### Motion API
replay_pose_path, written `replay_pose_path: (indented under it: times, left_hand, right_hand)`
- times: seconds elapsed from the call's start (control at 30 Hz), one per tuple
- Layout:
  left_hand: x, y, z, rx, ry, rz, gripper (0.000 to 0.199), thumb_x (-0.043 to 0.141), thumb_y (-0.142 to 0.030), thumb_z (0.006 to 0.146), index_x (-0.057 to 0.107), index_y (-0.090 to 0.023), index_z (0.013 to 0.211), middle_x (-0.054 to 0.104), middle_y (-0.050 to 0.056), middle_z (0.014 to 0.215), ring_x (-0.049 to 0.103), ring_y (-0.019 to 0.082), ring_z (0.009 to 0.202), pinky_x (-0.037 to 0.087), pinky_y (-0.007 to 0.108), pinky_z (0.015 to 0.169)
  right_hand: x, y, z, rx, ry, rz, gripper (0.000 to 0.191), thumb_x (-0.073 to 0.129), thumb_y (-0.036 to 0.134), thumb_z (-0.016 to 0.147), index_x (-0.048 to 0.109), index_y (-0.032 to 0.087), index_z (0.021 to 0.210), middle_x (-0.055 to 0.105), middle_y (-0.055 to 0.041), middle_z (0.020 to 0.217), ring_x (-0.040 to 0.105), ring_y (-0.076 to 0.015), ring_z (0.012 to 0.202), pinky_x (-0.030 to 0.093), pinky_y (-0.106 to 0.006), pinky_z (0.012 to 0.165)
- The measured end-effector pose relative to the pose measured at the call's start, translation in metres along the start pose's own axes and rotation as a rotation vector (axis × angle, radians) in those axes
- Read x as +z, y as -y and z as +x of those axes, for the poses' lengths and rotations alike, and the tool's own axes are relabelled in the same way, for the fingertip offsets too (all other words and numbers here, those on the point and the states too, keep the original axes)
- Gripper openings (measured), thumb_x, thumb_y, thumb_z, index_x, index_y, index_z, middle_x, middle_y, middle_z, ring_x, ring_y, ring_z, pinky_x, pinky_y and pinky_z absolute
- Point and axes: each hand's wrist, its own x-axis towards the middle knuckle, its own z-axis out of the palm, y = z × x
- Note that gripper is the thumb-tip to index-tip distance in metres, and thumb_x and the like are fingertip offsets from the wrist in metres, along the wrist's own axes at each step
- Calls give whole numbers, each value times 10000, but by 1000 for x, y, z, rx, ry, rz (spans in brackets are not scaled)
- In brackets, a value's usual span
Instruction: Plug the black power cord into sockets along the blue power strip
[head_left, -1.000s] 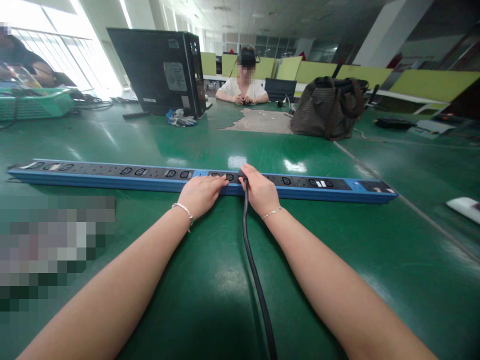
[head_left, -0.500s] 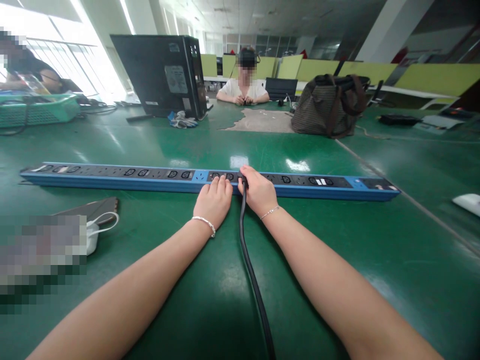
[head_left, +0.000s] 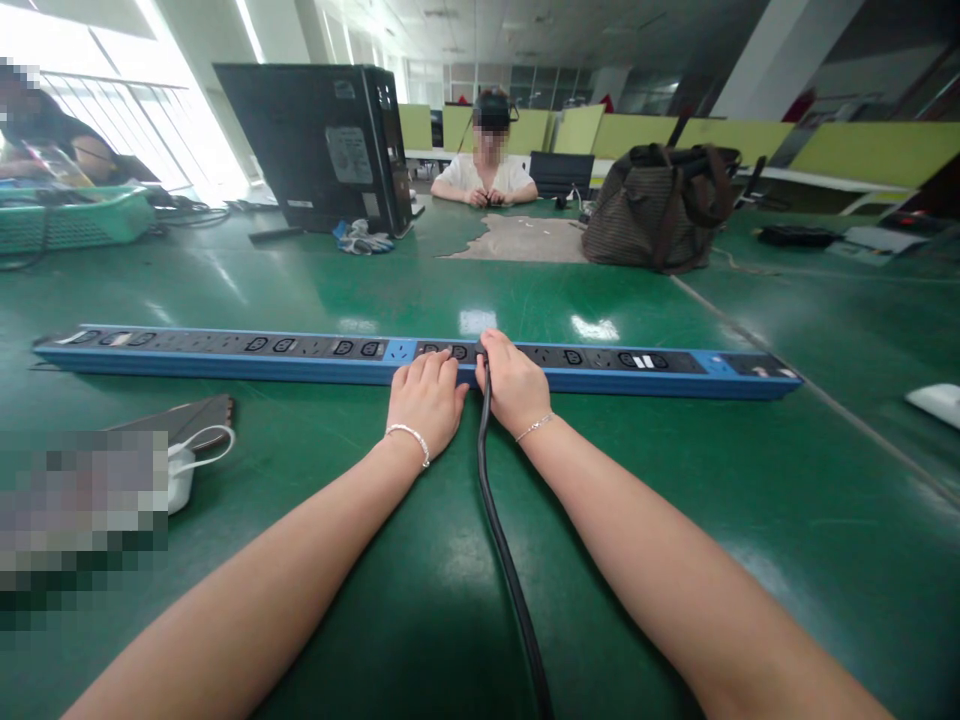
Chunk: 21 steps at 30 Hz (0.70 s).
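A long blue power strip with black socket panels lies across the green table. My right hand is closed around the plug end of a black cable, at a socket near the strip's middle. How deep the plug sits is hidden by my fingers. From there the cable runs down to the bottom edge. Just left of it, my left hand rests on the strip's front edge, fingers laid flat over the sockets beside the blue socket section.
A black computer case, gloves and a brown bag stand farther back. A green basket is at left, a white adapter nearer. One person sits opposite, another at far left.
My left hand has shifted slightly, its thumb now more spread toward the cable. My right hand keeps its hold on the plug, and the view has moved a little.
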Motion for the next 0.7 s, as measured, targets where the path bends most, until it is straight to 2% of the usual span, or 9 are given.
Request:
replay_pose_path:
  times: [0.2,0.4,0.5,0.57,0.7]
  left_hand:
    - [4,3,3,-130,-27,-197,309,481,-335,880,578,-180,1128,593,91,1261,490,251,1197,379,435,1000]
    - [1,22,15,-51,24,-342,278,540,-216,827,618,-150,1086,635,88,1193,538,213,1146,395,383,1028]
    - [-6,35,22,32,71,-268,246,463,-201,875,659,-193,1022,683,47,1118,603,197,1053,453,366,962]
    - [-8,38,22,120,79,-156,276,434,-192,893,655,-199,1057,688,58,1113,622,202,1034,483,360,912]
    - [-9,26,13,248,63,59,338,361,-155,915,610,-136,1143,627,146,1222,603,251,1094,512,381,829]
  right_hand:
    - [-4,2,1,25,37,0,356,388,195,922,550,81,1218,577,-138,1294,570,-211,1158,487,-301,943]
    - [-5,3,3,37,66,0,350,389,192,920,554,95,1212,578,-129,1296,584,-207,1132,484,-295,934]
    - [-5,3,3,32,53,8,344,387,199,919,559,105,1201,583,-123,1290,593,-209,1116,485,-299,930]
    - [-5,3,2,36,57,11,343,384,204,921,558,107,1200,584,-122,1289,591,-206,1119,484,-299,933]
    - [-5,3,2,45,67,17,351,377,204,920,554,103,1207,583,-121,1288,581,-202,1135,473,-297,952]
